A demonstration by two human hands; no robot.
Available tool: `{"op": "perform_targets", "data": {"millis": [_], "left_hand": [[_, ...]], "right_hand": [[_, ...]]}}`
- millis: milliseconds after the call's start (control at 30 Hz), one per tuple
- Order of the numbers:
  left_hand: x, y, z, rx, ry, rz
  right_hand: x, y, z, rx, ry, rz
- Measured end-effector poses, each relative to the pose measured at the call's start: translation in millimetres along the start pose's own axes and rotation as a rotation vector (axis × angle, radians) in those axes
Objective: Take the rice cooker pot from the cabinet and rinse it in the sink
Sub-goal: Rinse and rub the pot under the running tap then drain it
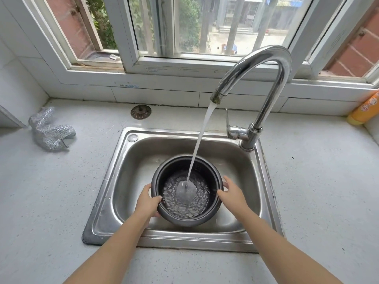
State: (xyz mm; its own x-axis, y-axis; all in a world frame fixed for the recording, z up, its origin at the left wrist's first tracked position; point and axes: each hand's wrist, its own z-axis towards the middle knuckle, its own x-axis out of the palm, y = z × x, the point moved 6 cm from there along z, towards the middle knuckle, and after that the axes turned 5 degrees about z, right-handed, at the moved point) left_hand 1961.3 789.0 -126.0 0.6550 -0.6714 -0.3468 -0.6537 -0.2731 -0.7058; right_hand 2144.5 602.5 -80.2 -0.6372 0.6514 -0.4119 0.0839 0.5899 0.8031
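The dark rice cooker pot [164,175] sits inside the steel sink [127,160], under the chrome faucet [266,64]. Water [202,138] streams from the spout into the pot and churns on its bottom. My left hand [146,201] grips the pot's left rim, thumb over the edge. My right hand [231,193] holds the right rim, with the thumb on the edge and the fingers against the outer wall.
A silvery scrubbing cloth [50,130] lies on the pale counter at the left. A metal drain strainer [141,111] rests behind the sink. An orange bottle [364,111] leans at the right wall. The faucet lever [228,121] stands beside the water stream. A window runs along the back.
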Motion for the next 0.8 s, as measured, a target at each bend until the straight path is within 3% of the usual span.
{"op": "perform_targets", "data": {"millis": [233, 400, 667, 800], "left_hand": [[4, -5, 5, 0.009, 0.037, -0.014], [3, -5, 9, 0.056, 0.078, 0.149], [-7, -29, 4, 0.262, -0.087, 0.642], [-13, -52, 0, 0.321, -0.216, 0.722]], "right_hand": [[-1, 2, 6, -0.018, 0.020, 0.002], [3, 1, 8, -0.048, 0.067, -0.105], [-8, 12, 8, -0.043, 0.092, -0.224], [-17, 33, 12, -0.089, 0.092, -0.302]]}}
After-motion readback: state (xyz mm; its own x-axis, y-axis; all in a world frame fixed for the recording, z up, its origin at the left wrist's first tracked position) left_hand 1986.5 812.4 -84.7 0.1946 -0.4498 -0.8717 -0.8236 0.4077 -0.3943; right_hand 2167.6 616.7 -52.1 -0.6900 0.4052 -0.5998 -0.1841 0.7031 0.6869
